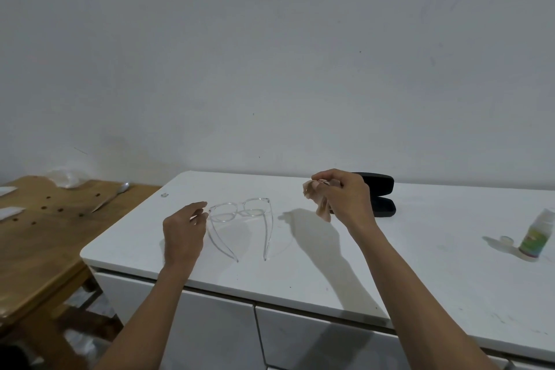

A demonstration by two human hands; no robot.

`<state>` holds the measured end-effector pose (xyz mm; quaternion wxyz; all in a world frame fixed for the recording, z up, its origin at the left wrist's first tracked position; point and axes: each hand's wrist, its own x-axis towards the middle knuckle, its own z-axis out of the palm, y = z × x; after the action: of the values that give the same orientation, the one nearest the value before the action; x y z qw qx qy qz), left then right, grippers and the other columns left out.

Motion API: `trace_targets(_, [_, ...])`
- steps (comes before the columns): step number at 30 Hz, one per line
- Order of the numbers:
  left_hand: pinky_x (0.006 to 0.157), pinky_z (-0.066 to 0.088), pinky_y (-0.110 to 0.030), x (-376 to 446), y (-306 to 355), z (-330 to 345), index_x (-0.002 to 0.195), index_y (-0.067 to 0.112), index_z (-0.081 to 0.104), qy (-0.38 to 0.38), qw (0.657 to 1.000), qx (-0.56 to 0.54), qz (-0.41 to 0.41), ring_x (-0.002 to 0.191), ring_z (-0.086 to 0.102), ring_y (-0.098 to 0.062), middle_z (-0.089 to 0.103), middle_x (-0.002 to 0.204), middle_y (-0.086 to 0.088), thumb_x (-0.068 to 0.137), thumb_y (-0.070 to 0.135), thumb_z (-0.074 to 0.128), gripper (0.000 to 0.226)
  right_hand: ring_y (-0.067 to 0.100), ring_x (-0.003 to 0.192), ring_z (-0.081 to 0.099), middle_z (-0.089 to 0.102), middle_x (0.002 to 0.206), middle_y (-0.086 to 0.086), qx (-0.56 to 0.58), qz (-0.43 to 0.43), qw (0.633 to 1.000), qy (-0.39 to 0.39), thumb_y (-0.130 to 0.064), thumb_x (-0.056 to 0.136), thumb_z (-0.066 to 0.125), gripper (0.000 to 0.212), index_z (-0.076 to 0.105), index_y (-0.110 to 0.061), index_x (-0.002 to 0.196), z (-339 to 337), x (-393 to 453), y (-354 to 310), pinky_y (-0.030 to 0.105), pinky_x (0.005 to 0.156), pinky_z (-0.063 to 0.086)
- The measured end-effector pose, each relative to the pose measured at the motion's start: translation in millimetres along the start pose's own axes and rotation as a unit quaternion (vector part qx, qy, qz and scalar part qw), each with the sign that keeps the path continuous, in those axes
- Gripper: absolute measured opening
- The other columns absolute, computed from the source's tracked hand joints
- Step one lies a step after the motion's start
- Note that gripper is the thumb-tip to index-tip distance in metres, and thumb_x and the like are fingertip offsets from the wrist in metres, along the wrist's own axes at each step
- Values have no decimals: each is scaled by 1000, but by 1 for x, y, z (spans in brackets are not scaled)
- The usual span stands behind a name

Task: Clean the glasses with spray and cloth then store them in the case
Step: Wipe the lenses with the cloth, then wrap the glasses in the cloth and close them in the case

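**White surface, glasses laid open, cloth in hand**

The glasses (240, 213), clear-framed with temples unfolded, lie on the white surface (330, 273) against a plain grey-white wall (270, 54). The left hand (183, 234) hovers just beside the frame, fingers loosely spread. The right hand (342, 198) pinches a beige cloth (318, 201) above the surface. The black case (381, 198) stands open behind it. The spray bottle (537, 237) stands far right. A wooden table (39, 237) adjoins on the left.
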<state>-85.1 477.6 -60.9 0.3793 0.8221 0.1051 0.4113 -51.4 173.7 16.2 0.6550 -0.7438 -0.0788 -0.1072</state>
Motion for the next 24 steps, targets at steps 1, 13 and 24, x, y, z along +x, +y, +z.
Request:
trace_targets(1, [90, 51, -28, 0, 1, -2, 108, 0, 76, 4, 1000, -9, -7, 92, 73, -24, 77, 105, -14, 85, -6, 74, 23, 37, 62, 66, 77, 70, 0, -3, 0, 1000, 1, -5, 91, 66, 11, 76, -9, 89, 0, 0, 0, 27, 50, 49])
trace_targets(13, [74, 57, -19, 17, 108, 22, 107, 17, 77, -187, 967, -171, 31, 90, 75, -9, 78, 103, 3, 83, 21, 83, 25, 20, 86, 74, 77, 85, 9, -5, -21, 1000, 2, -15, 87, 73, 13, 78, -17, 99, -5, 14, -5, 35, 82, 59])
trace_targets(24, [75, 56, -36, 12, 210, 86, 87, 8, 73, -394, 880, -266, -15, 76, 69, -15, 73, 79, -2, 84, 3, 78, 7, 22, 95, 75, 78, 98, 7, -28, -36, 999, 2, -18, 98, 62, 31, 66, -19, 129, -69, 16, -23, 40, 80, 64])
